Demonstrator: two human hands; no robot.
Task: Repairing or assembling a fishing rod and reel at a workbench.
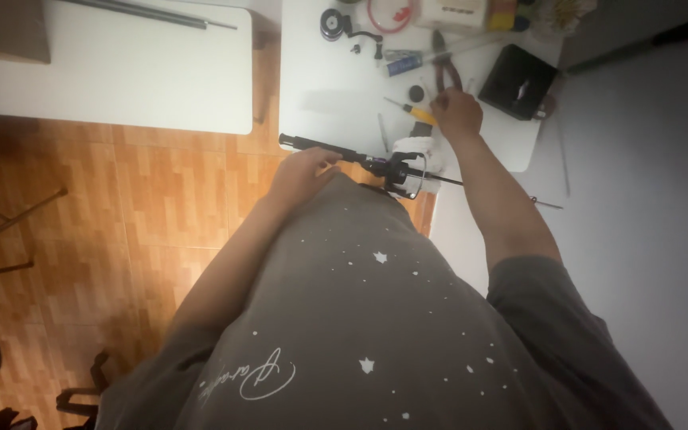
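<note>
My left hand (302, 171) grips a long black rod (320, 146) that carries a black clamp-like fitting (396, 169) near its middle; the rod lies level in front of my grey shirt. My right hand (455, 111) reaches out over the white table (336, 87) and rests on the red handles of a pair of pliers (445, 73). Beside that hand lies a yellow-handled screwdriver (416, 110). Whether the fingers have closed round the pliers cannot be made out.
On the white table sit a black box (517, 80), a blue tube (404, 62), a black round part (330, 22), a red ring of cord (389, 16) and small bits. A second white table (121, 72) stands left. Wood floor (121, 223) lies below, with a grey wall (646, 199) at right.
</note>
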